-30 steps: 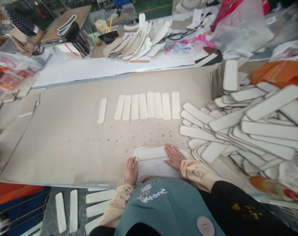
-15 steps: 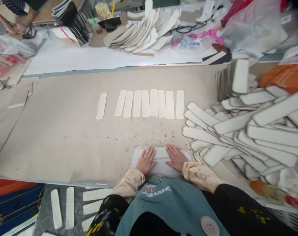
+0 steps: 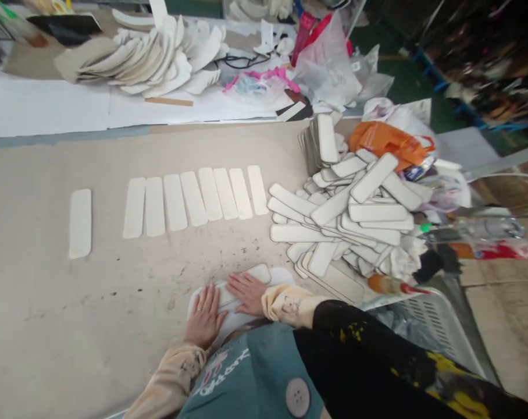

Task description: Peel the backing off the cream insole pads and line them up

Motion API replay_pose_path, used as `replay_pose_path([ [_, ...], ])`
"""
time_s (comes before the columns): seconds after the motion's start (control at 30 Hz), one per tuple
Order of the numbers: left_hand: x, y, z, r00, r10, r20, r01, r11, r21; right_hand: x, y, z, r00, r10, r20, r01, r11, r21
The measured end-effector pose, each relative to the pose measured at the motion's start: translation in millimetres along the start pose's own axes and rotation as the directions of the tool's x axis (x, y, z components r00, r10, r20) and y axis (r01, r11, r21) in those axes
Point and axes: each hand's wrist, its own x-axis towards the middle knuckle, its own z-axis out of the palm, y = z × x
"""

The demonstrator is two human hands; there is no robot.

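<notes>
While my teal apron (image 3: 255, 364) with its big round button (image 3: 298, 398) fills the space nearest me, both my hands lie flat just beyond it, palms down, near the close edge of the table (image 3: 116, 326). My left hand (image 3: 204, 317) and right hand (image 3: 248, 293) press side by side on one pale strip (image 3: 261, 272), fingers stretched out straight and slightly parted, gripping nothing. The strip lies under them on a larger white piece (image 3: 282, 276), its rounded right end showing past my right fingers. Off to my right is a white basket (image 3: 438, 320) with slotted walls, and a yellowish bottle (image 3: 385, 284) with a red tip lies beside its rim. Further on, a loose heap of dark-edged strips (image 3: 377, 212) sprawls on the right, while eight pale strips (image 3: 210, 195) stand in a row ahead of me, a single strip (image 3: 79, 223) apart at their left. Behind the heap come an upright stack (image 3: 328, 139) and an orange bag (image 3: 384, 142). Farthest, curved white pieces (image 3: 159, 58) fan across a white-covered surface (image 3: 50, 107).
</notes>
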Motion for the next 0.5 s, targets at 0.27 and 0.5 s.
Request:
replay_pose_path([
  [0.27,-1,-1,4.0,1.0,-0.001,-0.015,0.001,1.0,0.026,-32,37,-4,0.975,0.224,-0.009,-0.223,0.974,0.028],
  [0.5,0,-4,10.9,0.978,0.072,-0.198,-0.067,0.997,0.032,-44,37,-17,0.972,0.224,-0.068,-0.218,0.973,0.078],
])
